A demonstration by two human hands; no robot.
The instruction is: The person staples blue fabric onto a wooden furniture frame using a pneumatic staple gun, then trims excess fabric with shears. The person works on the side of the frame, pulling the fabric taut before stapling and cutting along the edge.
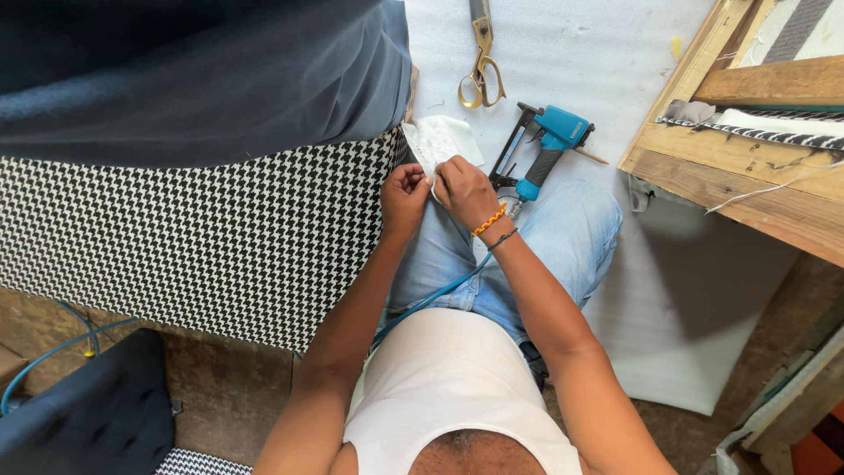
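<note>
I am looking down at two bare hands meeting near the middle of the view. The left hand [403, 198] and right hand [464, 192] are both pinching the edge of a small white cloth piece [442, 141], which is lying just at twelve o'clock from them beside the black-and-white checked fabric [220, 237]. At one o'clock a blue staple gun [547, 145] is resting on white foam sheet [598, 53]; gold scissors [481, 70] are lying further up at twelve.
</note>
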